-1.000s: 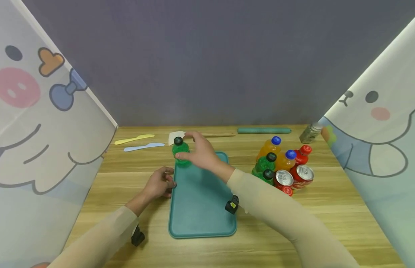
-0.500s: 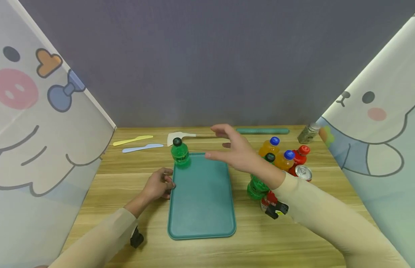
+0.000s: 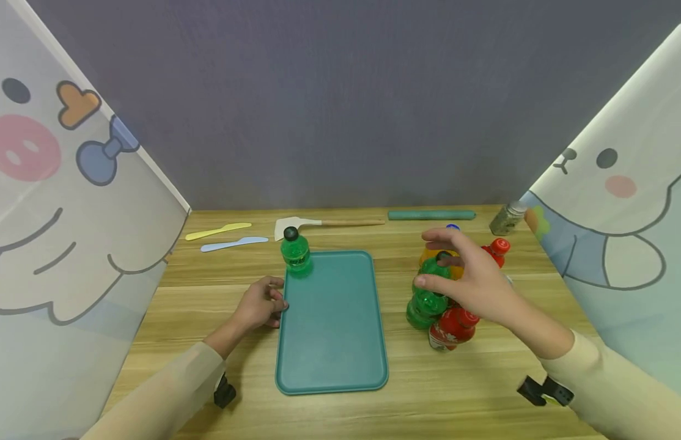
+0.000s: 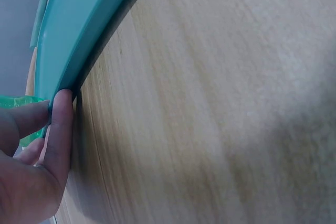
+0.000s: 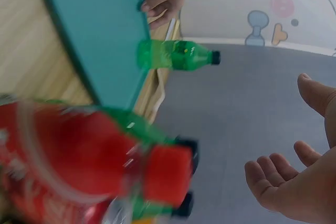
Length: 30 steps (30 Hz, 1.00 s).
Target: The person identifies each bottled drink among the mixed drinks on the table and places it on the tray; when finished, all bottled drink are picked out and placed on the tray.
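My left hand (image 3: 260,302) stays at the left edge of the teal tray (image 3: 332,324), its bent fingers and thumb holding the rim. On the tray's far left corner stands a green bottle with a black cap (image 3: 295,250). My right hand (image 3: 478,275) hovers over the drink group at the right, fingers spread and curved, holding nothing. Below and beside it are green bottles (image 3: 425,308), a red-capped bottle (image 3: 450,330) and an orange drink bottle (image 3: 428,253). The hand hides the cans and part of the bottles. In the right wrist view the red bottle (image 5: 79,156) looms close and blurred.
Along the back lie a yellow knife (image 3: 219,231), a light blue knife (image 3: 234,244), a spatula (image 3: 329,222) and a green rod (image 3: 431,215). A small jar (image 3: 507,219) stands at the back right. Upright printed panels border the table.
My right hand has left the green bottle on the tray and swung right to the drink group, staying empty. My left hand has kept its place at the tray edge.
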Motion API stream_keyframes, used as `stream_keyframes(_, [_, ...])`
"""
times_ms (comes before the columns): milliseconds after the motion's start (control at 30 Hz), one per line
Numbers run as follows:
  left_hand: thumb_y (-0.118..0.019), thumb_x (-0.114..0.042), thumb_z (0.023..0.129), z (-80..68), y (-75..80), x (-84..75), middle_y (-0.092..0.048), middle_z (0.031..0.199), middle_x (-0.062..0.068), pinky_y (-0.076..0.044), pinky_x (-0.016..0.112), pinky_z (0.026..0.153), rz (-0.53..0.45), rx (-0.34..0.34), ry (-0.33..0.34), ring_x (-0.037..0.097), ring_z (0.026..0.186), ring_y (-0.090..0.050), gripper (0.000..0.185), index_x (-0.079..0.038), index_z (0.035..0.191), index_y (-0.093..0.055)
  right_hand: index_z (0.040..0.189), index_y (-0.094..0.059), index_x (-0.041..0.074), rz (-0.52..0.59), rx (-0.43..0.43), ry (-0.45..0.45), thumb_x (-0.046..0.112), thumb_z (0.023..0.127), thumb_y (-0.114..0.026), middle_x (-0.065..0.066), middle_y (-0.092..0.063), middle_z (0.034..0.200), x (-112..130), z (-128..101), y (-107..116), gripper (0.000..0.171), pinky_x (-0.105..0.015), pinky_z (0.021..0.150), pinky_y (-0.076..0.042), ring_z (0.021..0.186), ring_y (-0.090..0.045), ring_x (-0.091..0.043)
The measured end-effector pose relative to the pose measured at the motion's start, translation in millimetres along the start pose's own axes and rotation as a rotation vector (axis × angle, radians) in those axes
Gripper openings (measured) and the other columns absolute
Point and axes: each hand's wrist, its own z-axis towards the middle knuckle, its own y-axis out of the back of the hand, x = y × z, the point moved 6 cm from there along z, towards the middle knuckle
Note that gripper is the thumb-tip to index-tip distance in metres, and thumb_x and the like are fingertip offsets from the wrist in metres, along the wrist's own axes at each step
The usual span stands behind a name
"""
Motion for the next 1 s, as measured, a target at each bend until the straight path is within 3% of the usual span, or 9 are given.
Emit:
stream_keyframes(133, [-0.066, 0.006, 0.095, 0.4, 0.5, 0.8, -0.058, 0.102, 0.017, -0.064, 0.038, 0.058, -0.006, -0.004, 0.003, 0.019, 0.070, -0.064, 0.051, 0.003, 0.143, -0.047, 0.142, -0.051, 0.010, -0.006, -0.021, -0.011, 0.015, 0.088, -0.083, -0.007, -0.058, 0.138, -13, -22, 11, 0.063, -0.012, 0.091, -0.050, 0.118, -0.054, -0.009])
stream_keyframes(267, [-0.066, 0.006, 0.095, 0.1, 1.1, 3.1, -0.058, 0.102, 0.017, -0.064, 0.039, 0.058, -0.016, -0.009, 0.012, 0.020, 0.071, -0.064, 0.052, 0.003, 0.143, -0.047, 0.141, -0.051, 0.010, 0.002, -0.010, -0.062, 0.015, 0.089, -0.082, -0.009, -0.056, 0.137, -27, -44, 15, 0.061, -0.010, 0.089, -0.050, 0.114, -0.053, -0.001])
stream_keyframes(533, [-0.066, 0.005, 0.096, 1.8, 0.3, 5.0, -0.058, 0.104, 0.017, -0.065, 0.040, 0.059, -0.026, -0.005, 0.018, 0.021, 0.072, -0.064, 0.052, 0.002, 0.144, -0.047, 0.140, -0.052, 0.005, -0.015, -0.044, -0.131, 0.015, 0.085, -0.085, -0.012, -0.061, 0.132, -55, -83, 11, 0.065, -0.008, 0.090, -0.051, 0.113, -0.058, 0.001])
stream_keyframes(1000, [-0.067, 0.005, 0.095, 2.4, 0.4, 4.7, -0.058, 0.105, 0.017, -0.065, 0.040, 0.059, -0.031, -0.013, 0.029, 0.021, 0.072, -0.064, 0.052, 0.001, 0.143, -0.048, 0.142, -0.052, 0.010, -0.031, -0.051, -0.234, 0.021, 0.084, -0.087, -0.010, -0.061, 0.135, -88, -116, -14, 0.069, -0.022, 0.083, -0.058, 0.115, -0.046, 0.016])
